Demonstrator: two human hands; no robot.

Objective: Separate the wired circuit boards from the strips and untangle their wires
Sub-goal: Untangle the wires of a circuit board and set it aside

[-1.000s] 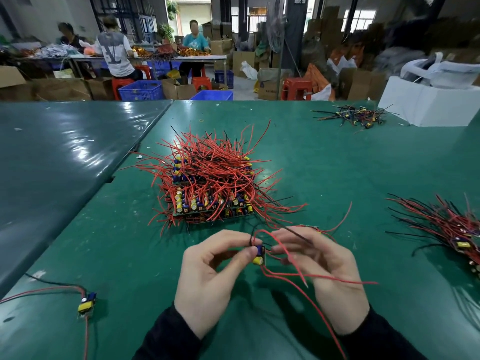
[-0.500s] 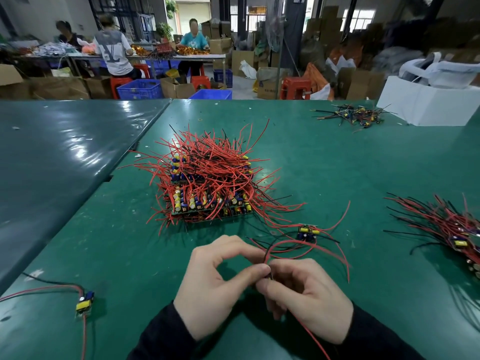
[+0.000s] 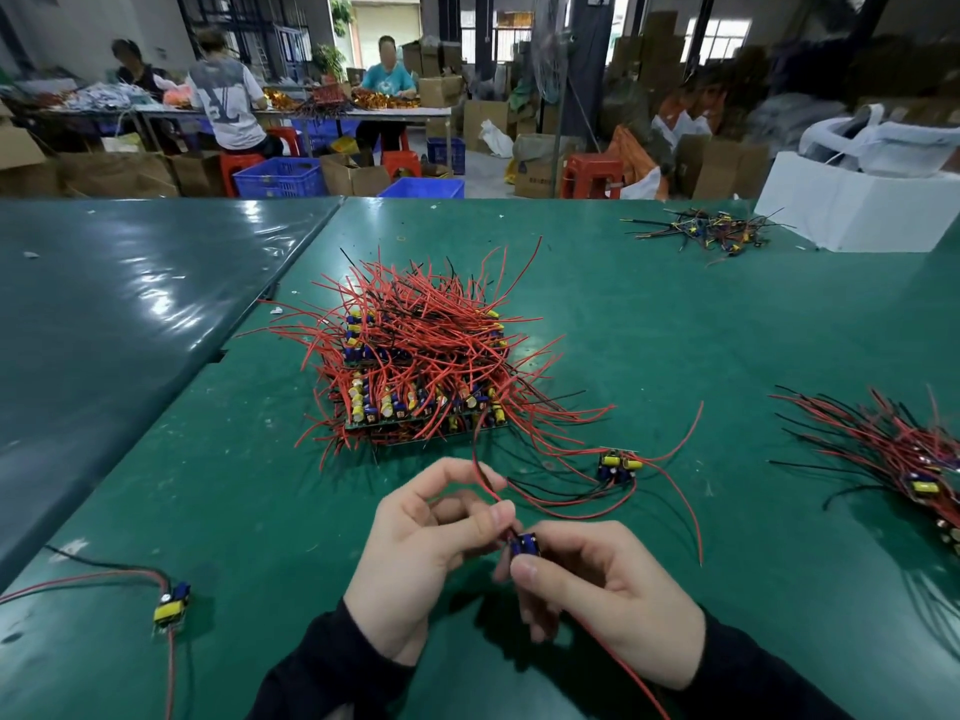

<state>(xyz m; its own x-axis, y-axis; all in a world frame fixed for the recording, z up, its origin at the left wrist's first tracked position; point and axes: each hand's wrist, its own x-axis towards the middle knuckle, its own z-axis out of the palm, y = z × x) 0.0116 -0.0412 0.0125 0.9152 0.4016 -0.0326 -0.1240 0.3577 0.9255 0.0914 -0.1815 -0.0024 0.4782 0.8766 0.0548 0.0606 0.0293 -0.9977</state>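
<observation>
Both hands work near the table's front edge: right hand pinches a small board steady, so left hand can pinch and pull its red wire free.

Two bare hands — left grip, right grip — dark sleeves (black, long) reaching wrists.
</observation>
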